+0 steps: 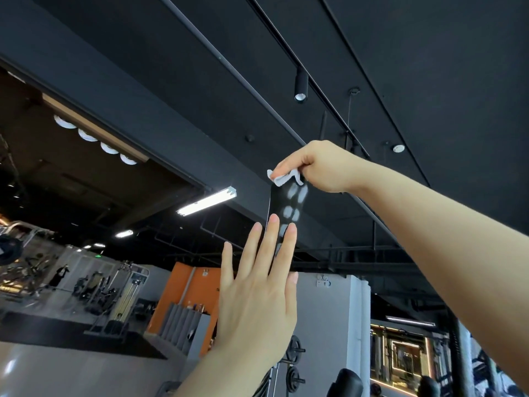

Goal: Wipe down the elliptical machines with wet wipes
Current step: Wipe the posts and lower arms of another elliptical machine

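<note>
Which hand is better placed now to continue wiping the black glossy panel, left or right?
Right. The right hand already pinches the white wipe at the top edge of the black panel. The left hand is flat and open against the panel's lower part, bracing it.

The panel (282, 213) at the frame's centre is showing as glossy black, mirroring ceiling lights in pale patches. The wipe (282, 176) at its top edge is looking like thin, crumpled white cloth or paper. The ceiling (400, 38) above is appearing matt black. The wall (183, 287) at lower centre is reading as smooth orange.
</note>
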Available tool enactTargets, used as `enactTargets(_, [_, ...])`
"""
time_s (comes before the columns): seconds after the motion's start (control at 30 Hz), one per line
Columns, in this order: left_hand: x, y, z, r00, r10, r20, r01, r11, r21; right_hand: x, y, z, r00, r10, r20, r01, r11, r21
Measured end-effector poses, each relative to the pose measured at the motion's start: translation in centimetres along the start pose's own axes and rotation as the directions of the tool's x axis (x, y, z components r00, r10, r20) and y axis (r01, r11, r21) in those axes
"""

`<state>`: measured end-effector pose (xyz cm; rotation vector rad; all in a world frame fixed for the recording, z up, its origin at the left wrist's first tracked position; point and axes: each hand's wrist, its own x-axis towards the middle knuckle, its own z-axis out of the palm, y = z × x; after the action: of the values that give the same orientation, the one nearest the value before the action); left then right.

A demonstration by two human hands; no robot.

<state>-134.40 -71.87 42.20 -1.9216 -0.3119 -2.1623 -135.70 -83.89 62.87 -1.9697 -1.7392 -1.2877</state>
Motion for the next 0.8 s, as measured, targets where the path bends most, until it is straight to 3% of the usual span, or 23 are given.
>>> enactTargets(0.23, [0.0,0.2,-0.4,0.999,0.008,0.033,-0.008,1.0,0.016,-1.2,0.9,-1.5,1.0,0.015,0.012,-0.015,1.0,-0.019])
enactTargets(0.37, [-0.1,0.1,-0.3,0.999,0.01,0.041,-0.009,1.0,-0.024,-1.2,0.0,-1.9,1.0,0.005,-0.002,-0.005,0.992,-0.126])
enactTargets(0.57, [-0.2,0.1,0.0,1.0,0.007,0.03,-0.004,0.997,-0.074,0.2,-2.1,1.2,0.978,-0.132,0.159,0.184,0.907,-0.38])
enactTargets(0.8, [-1.0,-0.4,-0.5,0.994,-0.022,0.111,0.04,0.985,-0.169,-3.7,-1.1,2.0,0.95,-0.307,0.055,0.296,0.833,-0.467])
